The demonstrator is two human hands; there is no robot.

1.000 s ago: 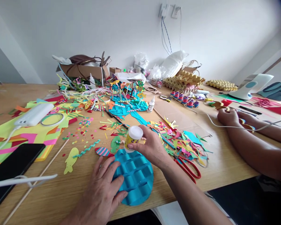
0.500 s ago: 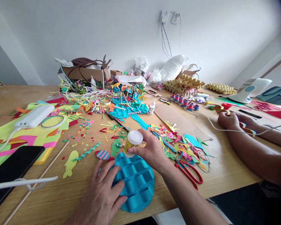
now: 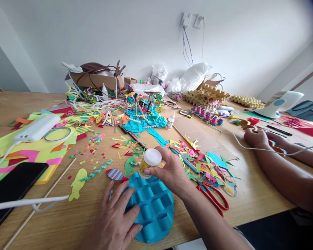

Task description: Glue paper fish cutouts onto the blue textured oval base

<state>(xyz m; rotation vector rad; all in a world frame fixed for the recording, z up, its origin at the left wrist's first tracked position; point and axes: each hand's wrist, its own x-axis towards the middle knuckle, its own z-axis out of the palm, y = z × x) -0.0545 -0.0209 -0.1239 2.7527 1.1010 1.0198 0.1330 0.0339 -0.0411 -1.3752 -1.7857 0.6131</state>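
Observation:
Just above the far edge of a blue-painted egg-carton disc [image 3: 156,205], my right hand [image 3: 172,170] is closed around a small yellow glue bottle [image 3: 148,163] with a wide white top. My left hand [image 3: 120,211] lies with fingers spread over the disc's left side, fingertips touching it. Beyond the left fingers are a striped paper fish [image 3: 115,174] in pink and blue and a green paper fish [image 3: 129,165]. Further left, a yellow paper fish [image 3: 77,184] lies against a wavy teal strip [image 3: 97,169].
Red-handled scissors [image 3: 214,198] and paper scraps [image 3: 211,166] lie right of the disc. A decorated blue model [image 3: 146,118] and a small white bottle [image 3: 170,121] stand behind. A phone [image 3: 18,191] and thin stick [image 3: 41,201] lie left. Another person's arms [image 3: 276,156] rest at right.
The view has shifted slightly. My right hand still holds the bottle over the disc's far edge, and my left hand stays on the disc.

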